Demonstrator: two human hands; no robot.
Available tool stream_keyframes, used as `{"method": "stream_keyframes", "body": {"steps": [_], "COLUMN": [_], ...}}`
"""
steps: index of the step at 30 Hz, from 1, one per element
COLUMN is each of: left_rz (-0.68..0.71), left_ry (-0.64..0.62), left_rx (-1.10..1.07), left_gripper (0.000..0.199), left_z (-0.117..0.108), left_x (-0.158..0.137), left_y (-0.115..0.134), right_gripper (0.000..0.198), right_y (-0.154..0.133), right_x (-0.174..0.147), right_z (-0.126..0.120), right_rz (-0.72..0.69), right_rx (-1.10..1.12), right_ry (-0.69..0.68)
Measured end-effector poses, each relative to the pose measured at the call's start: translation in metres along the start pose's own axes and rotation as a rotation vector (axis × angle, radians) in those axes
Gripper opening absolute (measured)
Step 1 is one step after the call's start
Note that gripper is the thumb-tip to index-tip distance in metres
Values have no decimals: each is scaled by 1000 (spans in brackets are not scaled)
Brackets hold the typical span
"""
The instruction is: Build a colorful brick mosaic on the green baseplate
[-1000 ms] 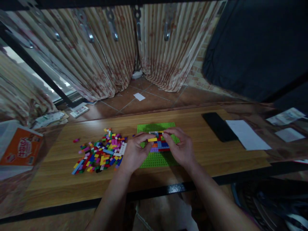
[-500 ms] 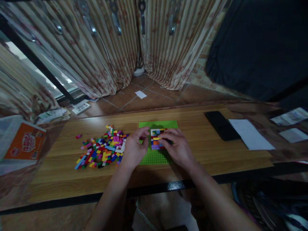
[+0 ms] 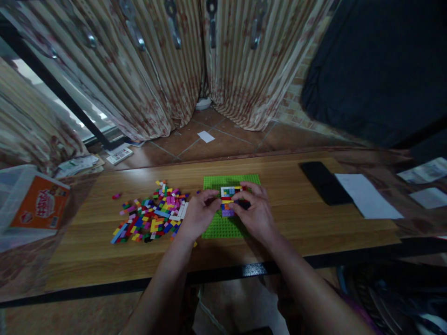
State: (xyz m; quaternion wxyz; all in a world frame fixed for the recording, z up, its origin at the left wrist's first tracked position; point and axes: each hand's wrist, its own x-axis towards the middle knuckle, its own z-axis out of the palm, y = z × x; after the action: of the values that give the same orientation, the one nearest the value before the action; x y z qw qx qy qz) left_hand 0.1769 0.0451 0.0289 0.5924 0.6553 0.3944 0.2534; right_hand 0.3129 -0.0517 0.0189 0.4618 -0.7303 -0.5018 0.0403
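Note:
A green studded baseplate (image 3: 216, 230) lies on the wooden table and bears a small block of toy bricks (image 3: 228, 213) in white, blue, red, orange and purple. A slim yellow toy brick (image 3: 227, 201) sits across this block. My right hand (image 3: 256, 209) reaches over the block's right side, its thumb and fingers closed at the yellow brick's right end. At the left edge, my left hand (image 3: 200, 214) has curled fingers, the thumb tip close to the yellow brick's left end. What its fingertips pinch, if anything, is hidden.
Loose toy bricks in many colours (image 3: 153, 216) are heaped left of the baseplate. On the right lie a black phone-like slab (image 3: 325, 183) and white paper (image 3: 368, 195). A clear plastic box with an orange label (image 3: 40, 204) stands off the table's left end.
My left hand's thumb and fingers have come in to the left edge of the brick block. The yellow brick in my right hand now lies level across the block. The view has shifted slightly.

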Motion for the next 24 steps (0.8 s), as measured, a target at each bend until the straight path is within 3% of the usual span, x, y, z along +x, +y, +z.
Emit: {"method": "stream_keyframes", "body": {"steps": [12,24], "left_rz": [58,42], "left_ry": [5,15], "left_rx": [134,135], "left_gripper": [32,34], "left_z": [0,3], "left_x": [6,1], "left_y": [-14,-2], "right_gripper": [5,9], "right_y": [-3,-4], "right_x": [0,1], "right_z": [4,6], "right_rz": [60,88], "right_rx": [43,65], "right_ry": [30,37]}}
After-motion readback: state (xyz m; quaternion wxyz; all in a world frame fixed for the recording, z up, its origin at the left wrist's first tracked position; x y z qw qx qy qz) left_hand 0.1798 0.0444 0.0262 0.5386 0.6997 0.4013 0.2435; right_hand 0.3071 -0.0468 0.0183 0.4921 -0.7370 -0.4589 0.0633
